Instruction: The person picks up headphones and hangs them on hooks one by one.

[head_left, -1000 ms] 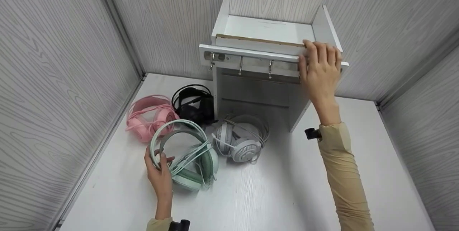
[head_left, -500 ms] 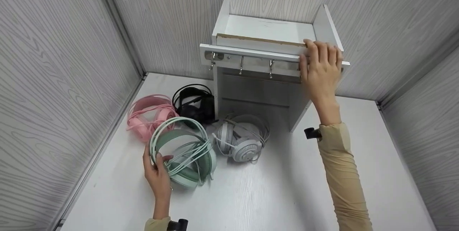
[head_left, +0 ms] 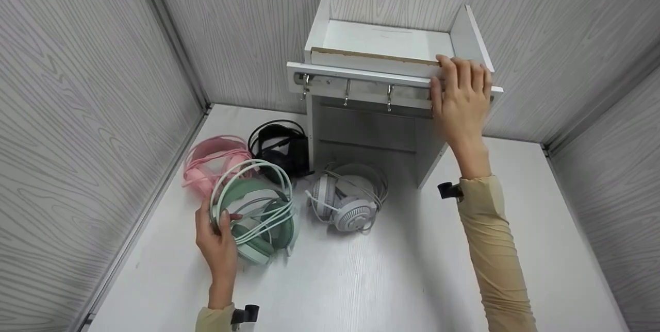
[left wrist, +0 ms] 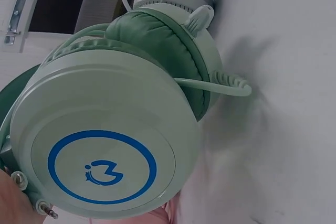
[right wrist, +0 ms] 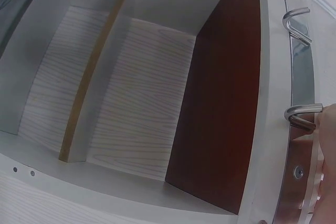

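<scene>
In the head view my left hand (head_left: 219, 247) grips mint-green headphones (head_left: 242, 188) at the left side, its thumb over their looped cable. Up close in the left wrist view, one ear cup (left wrist: 105, 103) shows a blue ring logo, with a dark green cushion (left wrist: 163, 43) behind it. My right hand (head_left: 462, 105) holds the right end of a hook rail (head_left: 366, 88) on the front of a white shelf unit (head_left: 386, 46). Its fingers reach over the top edge and the thumb lies on the front. Metal hooks (right wrist: 302, 116) show beside that hand in the right wrist view.
Pink headphones (head_left: 200, 175) and black headphones (head_left: 296, 156) lie left of the shelf unit. White headphones (head_left: 355, 214) lie in front of its lower opening. Wood-grain panels (head_left: 247, 22) enclose the white table (head_left: 350, 291) at the back and sides.
My left hand has moved left and slightly up the view with the green headphones, which have turned so the headband shows broader. My right hand stays on the rail.
</scene>
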Available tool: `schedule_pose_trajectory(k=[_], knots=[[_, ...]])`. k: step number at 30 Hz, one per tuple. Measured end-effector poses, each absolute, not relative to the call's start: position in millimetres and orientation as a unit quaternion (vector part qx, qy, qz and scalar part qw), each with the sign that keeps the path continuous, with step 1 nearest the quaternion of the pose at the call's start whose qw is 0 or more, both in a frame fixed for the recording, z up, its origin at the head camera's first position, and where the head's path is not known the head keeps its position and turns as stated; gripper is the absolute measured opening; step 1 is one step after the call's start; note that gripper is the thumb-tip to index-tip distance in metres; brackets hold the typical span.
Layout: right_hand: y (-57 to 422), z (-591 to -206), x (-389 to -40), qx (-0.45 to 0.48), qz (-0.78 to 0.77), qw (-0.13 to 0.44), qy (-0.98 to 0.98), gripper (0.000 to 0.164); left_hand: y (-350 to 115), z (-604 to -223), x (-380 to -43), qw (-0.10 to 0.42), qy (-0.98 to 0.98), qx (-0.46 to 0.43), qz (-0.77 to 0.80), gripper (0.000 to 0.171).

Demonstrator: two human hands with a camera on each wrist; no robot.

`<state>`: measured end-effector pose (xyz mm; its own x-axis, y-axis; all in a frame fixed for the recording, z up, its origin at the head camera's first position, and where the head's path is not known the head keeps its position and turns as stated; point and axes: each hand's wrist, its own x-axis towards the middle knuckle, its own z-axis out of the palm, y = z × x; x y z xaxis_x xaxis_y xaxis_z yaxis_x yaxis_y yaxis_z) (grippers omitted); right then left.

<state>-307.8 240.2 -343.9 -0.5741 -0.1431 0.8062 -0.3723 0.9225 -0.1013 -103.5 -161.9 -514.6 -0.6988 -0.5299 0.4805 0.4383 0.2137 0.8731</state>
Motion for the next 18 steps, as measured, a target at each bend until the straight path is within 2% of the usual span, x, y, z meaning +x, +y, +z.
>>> schedule_pose_trajectory(k=[18], knots=[[239.9,-345.3,-308.5,0.148,0.131,0.442,-0.875,0.041,-169.5,-483.3,-123.3,0.420,-0.691,-0.026,-0.588,0.044]])
